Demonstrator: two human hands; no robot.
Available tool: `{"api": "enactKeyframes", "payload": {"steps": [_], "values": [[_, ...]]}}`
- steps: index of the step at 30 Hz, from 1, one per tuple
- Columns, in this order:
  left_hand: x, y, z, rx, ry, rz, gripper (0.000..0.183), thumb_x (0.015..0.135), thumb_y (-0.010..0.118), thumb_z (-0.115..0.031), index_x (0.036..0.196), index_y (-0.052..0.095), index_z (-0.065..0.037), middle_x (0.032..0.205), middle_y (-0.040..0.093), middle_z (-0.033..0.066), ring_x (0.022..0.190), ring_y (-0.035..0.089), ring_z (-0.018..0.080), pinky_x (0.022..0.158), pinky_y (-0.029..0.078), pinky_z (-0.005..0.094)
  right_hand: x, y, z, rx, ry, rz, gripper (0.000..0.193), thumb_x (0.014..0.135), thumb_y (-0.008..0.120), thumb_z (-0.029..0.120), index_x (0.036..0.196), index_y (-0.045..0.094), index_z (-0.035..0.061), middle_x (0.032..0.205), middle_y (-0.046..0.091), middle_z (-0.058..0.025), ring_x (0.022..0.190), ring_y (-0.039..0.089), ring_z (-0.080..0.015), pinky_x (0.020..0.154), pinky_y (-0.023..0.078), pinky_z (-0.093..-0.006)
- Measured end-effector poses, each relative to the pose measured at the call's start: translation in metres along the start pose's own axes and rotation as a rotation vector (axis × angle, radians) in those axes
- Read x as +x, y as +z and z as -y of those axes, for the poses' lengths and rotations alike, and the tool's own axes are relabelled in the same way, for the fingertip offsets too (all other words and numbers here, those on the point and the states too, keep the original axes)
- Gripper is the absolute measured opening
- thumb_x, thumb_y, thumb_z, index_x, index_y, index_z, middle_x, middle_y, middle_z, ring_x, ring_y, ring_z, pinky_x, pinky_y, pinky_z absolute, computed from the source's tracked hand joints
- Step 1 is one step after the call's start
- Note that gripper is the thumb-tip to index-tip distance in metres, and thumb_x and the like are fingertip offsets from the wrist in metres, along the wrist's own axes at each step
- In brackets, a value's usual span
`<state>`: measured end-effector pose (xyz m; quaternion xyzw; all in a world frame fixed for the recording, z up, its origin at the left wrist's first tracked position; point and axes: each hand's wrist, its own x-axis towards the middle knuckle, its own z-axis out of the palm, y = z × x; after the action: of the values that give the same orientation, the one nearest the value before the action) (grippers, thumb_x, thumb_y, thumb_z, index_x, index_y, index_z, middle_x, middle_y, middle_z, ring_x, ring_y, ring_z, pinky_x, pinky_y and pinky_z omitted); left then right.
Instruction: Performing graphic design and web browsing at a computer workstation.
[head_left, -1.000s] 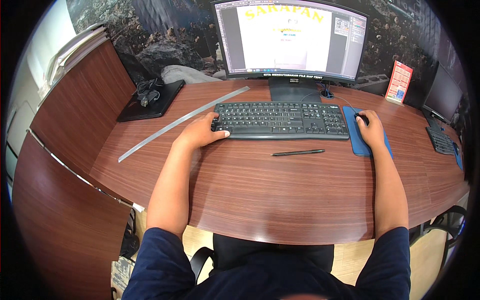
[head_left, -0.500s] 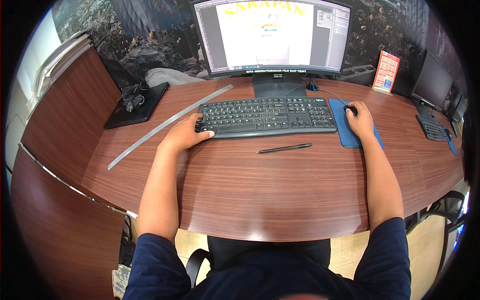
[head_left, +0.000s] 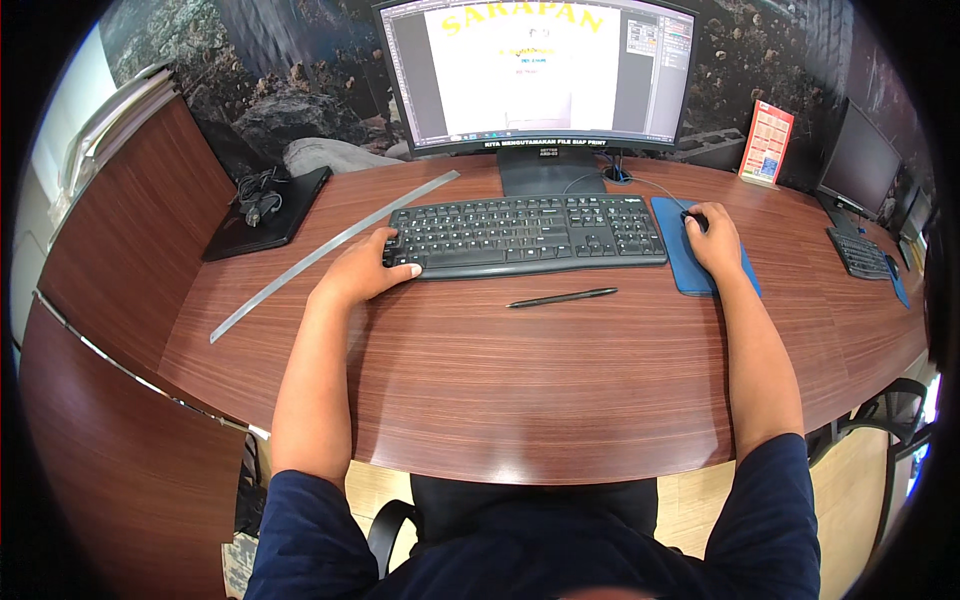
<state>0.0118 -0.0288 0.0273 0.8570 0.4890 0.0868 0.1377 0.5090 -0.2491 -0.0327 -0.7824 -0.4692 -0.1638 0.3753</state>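
Observation:
My left hand (head_left: 360, 270) rests at the left end of a black keyboard (head_left: 530, 238). Its thumb lies on the lower left corner and the fingers reach over the leftmost keys, spread apart and holding nothing. Over on the right, my right hand (head_left: 718, 245) is curled around a small dark computer mouse (head_left: 695, 221), which it mostly covers. The mouse sits on a blue mouse pad (head_left: 689, 272). Beyond the keyboard stands a curved monitor (head_left: 520, 90) showing a design program with a white page and coloured lettering.
A black pen (head_left: 562, 298) lies in front of the keyboard, and a long metal ruler (head_left: 320, 265) slants to its left. Cables top a closed black laptop (head_left: 285, 222). A red-and-white desk calendar (head_left: 767, 145), a second monitor (head_left: 856, 165) and another keyboard (head_left: 856, 254) stand right.
The whole view has shifted slightly, so the desk things appear a little further left. Both hands keep their places on the keyboard and mouse.

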Motion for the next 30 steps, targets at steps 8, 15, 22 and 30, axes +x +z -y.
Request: {"api": "enactKeyframes", "payload": {"steps": [8,15,22,30], "values": [[0.0016,0.0011,0.0024,-0.012,-0.002,0.002,0.087,0.082,0.083,-0.050,0.150,0.051,-0.005,0.142,0.061,0.0251,0.133,0.059,0.0376,0.112,0.047,0.0457,0.0019,0.0039,-0.0060,-0.010,-0.017,-0.015,0.024,0.090,0.071,0.019,0.106,0.075,0.0017,0.116,0.070,-0.0173,0.111,0.066,-0.0375,0.097,0.052,-0.0447],[-0.0017,-0.0017,-0.0032,-0.018,0.003,0.009,0.088,0.082,0.083,-0.049,0.150,0.051,-0.004,0.143,0.061,0.0261,0.134,0.058,0.0380,0.112,0.047,0.0458,0.0012,0.0022,-0.0039,-0.012,-0.006,-0.005,0.024,0.091,0.071,0.020,0.107,0.075,0.0017,0.117,0.070,-0.0175,0.112,0.066,-0.0381,0.098,0.051,-0.0449],[-0.0014,-0.0014,-0.0023,-0.011,0.004,0.007,0.088,0.082,0.083,-0.049,0.150,0.050,-0.004,0.143,0.060,0.0262,0.134,0.058,0.0384,0.112,0.046,0.0459,0.0004,0.0011,-0.0006,0.007,0.016,-0.002,0.025,0.091,0.071,0.020,0.108,0.075,0.0014,0.117,0.070,-0.0178,0.112,0.066,-0.0379,0.098,0.051,-0.0448],[0.0008,0.0000,0.0010,-0.001,0.007,0.002,0.087,0.082,0.082,-0.049,0.150,0.050,-0.005,0.142,0.061,0.0251,0.133,0.059,0.0382,0.112,0.047,0.0458,0.0018,0.0014,-0.0020,-0.005,0.016,0.006,0.025,0.091,0.071,0.019,0.107,0.075,0.0014,0.117,0.070,-0.0178,0.112,0.066,-0.0376,0.099,0.052,-0.0449]]}}
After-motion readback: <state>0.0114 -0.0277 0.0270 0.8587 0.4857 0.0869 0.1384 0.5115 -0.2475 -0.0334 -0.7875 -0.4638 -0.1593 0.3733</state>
